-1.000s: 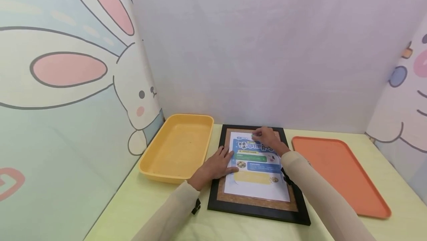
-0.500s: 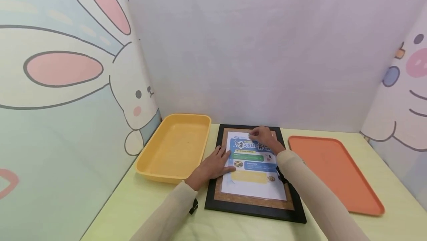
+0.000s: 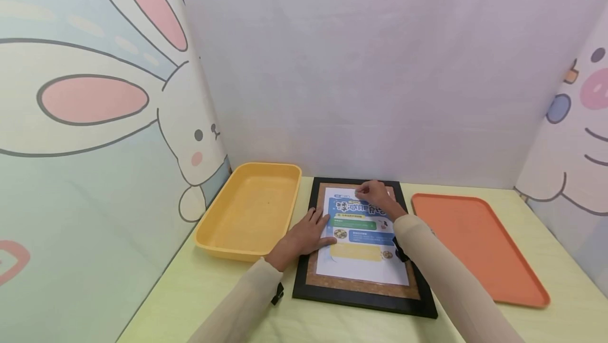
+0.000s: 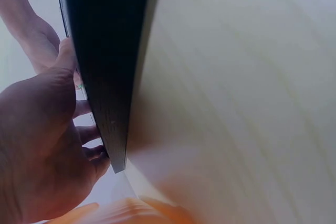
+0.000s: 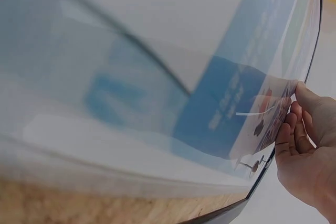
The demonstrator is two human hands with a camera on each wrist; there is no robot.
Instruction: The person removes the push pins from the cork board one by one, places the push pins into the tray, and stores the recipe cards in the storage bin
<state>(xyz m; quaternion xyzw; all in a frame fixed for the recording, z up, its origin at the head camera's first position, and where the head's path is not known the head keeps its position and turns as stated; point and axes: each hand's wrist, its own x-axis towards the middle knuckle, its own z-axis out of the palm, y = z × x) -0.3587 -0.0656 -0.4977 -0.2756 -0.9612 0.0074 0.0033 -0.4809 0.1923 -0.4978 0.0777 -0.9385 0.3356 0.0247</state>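
Note:
A black-framed corkboard [image 3: 366,302] lies on the table with a printed poster [image 3: 356,269] on its cork. My left hand [image 3: 306,233] rests on the poster's left edge, fingers spread and thumb pointing inward; the left wrist view shows this hand [image 4: 44,140] beside the dark frame side [image 4: 107,66]. Near the poster's top, my right hand [image 3: 376,194] pinches something tiny, mostly hidden by the fingertips; a speck of green [image 4: 80,85] there looks like a pushpin. In the right wrist view the thumb and fingers of my right hand [image 5: 310,145] meet at the poster. A small metal pin [image 5: 255,166] stands near its corner.
A yellow tray [image 3: 249,250] stands left of the board, close to the left wall. To the right lies a flat orange tray [image 3: 475,248]. A pale curtain [image 3: 361,79] rises behind the table; the side panels carry cartoon animals.
The head view has shifted slightly. Both hands keep almost the same places on the poster, the right fingertips still together near its top.

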